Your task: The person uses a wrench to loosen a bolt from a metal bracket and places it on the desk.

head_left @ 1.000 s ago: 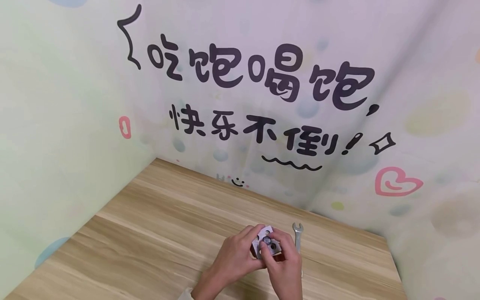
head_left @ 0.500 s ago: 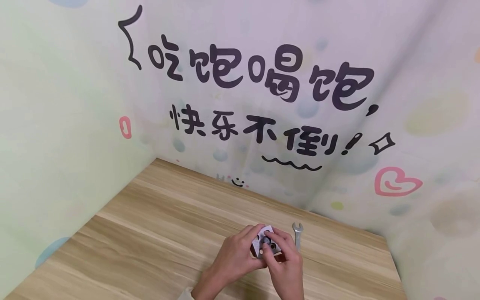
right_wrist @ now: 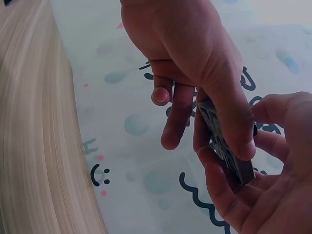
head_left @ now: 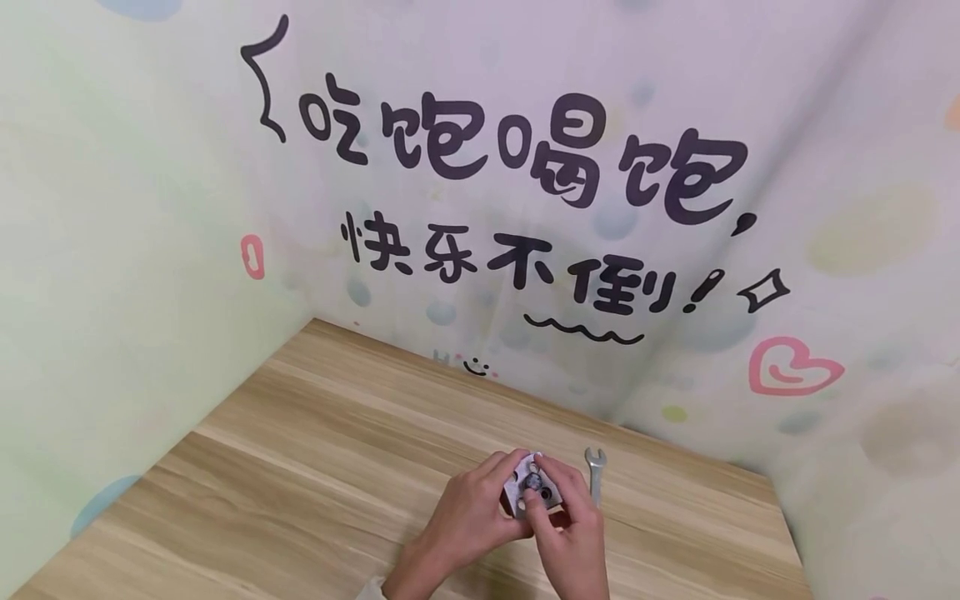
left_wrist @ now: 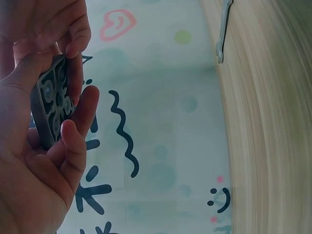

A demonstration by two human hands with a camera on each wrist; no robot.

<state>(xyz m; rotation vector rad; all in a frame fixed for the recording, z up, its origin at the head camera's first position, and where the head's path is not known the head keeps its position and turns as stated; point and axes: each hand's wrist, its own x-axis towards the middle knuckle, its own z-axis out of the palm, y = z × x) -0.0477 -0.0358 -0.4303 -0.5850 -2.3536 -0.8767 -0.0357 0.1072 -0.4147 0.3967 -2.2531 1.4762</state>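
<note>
Between both hands, above the table, is a square grey metal plate with round holes near its corners and a dark round knob at its centre. My left hand grips the plate by its left edge, fingers curled behind it. The right hand pinches the plate from the other side, its thumb low against the knob and its index finger at the top edge. In the left wrist view the plate shows a face with dark curved recesses. The right thumb covers much of the plate in the right wrist view.
A silver open-end wrench lies on the wood-grain table just beyond the right hand, its lower part hidden by that hand. Printed cloth walls with black lettering stand along the table's back and sides.
The right index finger has shifted from beside the knob to the plate's top edge, baring more of the knob. The right thumb has moved slightly; the left hand keeps its grip.
</note>
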